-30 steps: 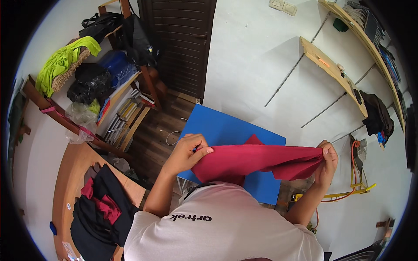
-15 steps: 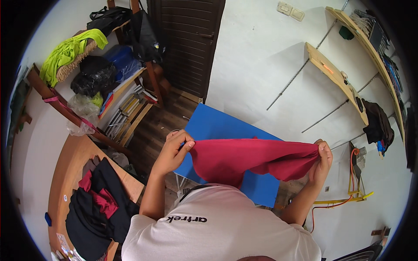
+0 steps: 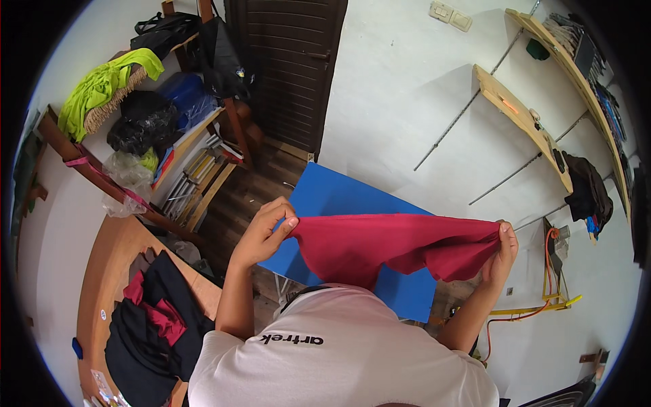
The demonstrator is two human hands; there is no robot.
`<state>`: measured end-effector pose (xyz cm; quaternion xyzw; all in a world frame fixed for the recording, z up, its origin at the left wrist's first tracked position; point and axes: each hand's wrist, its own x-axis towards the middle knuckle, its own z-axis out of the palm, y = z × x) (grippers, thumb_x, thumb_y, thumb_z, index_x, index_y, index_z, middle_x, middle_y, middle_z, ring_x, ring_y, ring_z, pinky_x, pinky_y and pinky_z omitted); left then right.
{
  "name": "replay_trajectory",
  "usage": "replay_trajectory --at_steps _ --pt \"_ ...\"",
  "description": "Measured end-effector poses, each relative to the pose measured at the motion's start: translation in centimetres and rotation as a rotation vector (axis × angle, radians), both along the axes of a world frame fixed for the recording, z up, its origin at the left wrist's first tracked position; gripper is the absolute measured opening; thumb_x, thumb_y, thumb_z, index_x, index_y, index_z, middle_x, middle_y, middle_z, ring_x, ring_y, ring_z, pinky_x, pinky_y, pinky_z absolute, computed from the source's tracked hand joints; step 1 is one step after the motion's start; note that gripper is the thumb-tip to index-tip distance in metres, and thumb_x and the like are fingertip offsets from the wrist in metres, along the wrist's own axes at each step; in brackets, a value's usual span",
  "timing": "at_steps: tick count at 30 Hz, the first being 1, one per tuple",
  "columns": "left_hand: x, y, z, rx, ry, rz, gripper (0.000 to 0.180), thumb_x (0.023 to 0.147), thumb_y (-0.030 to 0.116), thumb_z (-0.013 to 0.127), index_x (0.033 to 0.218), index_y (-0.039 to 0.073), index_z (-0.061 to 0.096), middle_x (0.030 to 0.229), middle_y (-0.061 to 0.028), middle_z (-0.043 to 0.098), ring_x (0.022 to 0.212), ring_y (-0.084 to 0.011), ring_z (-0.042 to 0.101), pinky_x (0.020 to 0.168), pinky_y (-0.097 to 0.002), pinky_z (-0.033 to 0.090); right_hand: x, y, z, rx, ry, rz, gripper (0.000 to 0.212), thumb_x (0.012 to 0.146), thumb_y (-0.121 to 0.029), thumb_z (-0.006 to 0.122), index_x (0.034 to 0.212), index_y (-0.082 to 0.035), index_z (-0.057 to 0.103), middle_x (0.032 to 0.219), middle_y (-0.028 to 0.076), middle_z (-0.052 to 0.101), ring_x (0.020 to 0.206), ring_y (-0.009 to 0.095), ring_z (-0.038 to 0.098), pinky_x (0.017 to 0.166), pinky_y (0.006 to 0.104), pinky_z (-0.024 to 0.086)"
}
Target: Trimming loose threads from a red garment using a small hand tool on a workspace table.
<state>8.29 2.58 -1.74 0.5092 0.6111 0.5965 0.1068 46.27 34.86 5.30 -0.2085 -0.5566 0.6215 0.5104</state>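
A dark red cloth point(image 3: 400, 244) is stretched between my two hands above a blue table point(image 3: 332, 190). My left hand point(image 3: 266, 230) pinches its left corner between thumb and fingers. At the opposite corner, my right hand point(image 3: 502, 252) is closed on the fabric. The upper edge runs nearly straight from hand to hand, while the lower part hangs in loose folds. My white shirt hides part of the cloth's lower middle and the near side of the table.
On the left, a wooden table point(image 3: 108, 271) bears black and red garments point(image 3: 149, 325). Shelving with bags and a lime-green cloth point(image 3: 102, 88) stands behind it, beside a dark door point(image 3: 288, 68). Wooden wall shelves point(image 3: 522, 119) and a yellow-framed tool with an orange cord point(image 3: 542, 308) are at right.
The cloth's upper edge is slightly straighter and tauter. My left hand has shifted a little to the left; both hands keep their hold.
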Motion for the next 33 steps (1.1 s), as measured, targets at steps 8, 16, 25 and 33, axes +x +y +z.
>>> replay_trajectory --at_steps 8,16,25,33 --pt "-1.5 -0.8 -0.5 -0.049 0.01 0.022 0.033 0.101 0.017 0.069 0.077 0.003 0.052 0.079 -0.0055 0.052 0.071 -0.0193 0.049 0.074 -0.0341 0.042 0.4 1.5 -1.0 0.022 -0.025 -0.088 0.014 0.105 -0.019 0.066 0.106 -0.005 0.067 0.097 0.002 0.072 0.087 0.011 0.067 0.083 0.0277 0.054" --pt "-2.2 -0.9 -0.8 0.062 -0.448 -0.228 0.029 0.105 0.016 0.066 0.082 0.005 0.053 0.08 0.0027 0.049 0.073 -0.0073 0.043 0.068 -0.0254 0.038 -0.4 2.9 -1.7 -0.127 0.023 -0.134 0.014 0.105 -0.019 0.067 0.109 -0.006 0.067 0.101 0.004 0.075 0.09 0.014 0.07 0.086 0.0309 0.056" --pt "-3.6 0.7 -3.3 0.088 -0.853 -0.373 0.027 0.108 0.021 0.064 0.083 0.009 0.058 0.081 0.0058 0.052 0.072 -0.0052 0.044 0.067 -0.0233 0.037 -0.9 2.9 -1.6 -0.173 -0.031 -0.144 0.014 0.106 -0.02 0.066 0.111 -0.006 0.067 0.103 0.004 0.074 0.095 0.015 0.07 0.09 0.0325 0.056" --pt "-3.8 2.1 -2.8 0.066 -0.919 -0.421 0.018 0.105 0.018 0.066 0.091 0.008 0.064 0.094 0.0021 0.058 0.091 -0.0084 0.054 0.088 -0.0252 0.043 -0.6 4.7 -2.6 -0.019 -0.321 -0.227 0.013 0.106 -0.018 0.066 0.106 -0.006 0.068 0.099 0.002 0.071 0.093 0.013 0.065 0.089 0.0283 0.051"
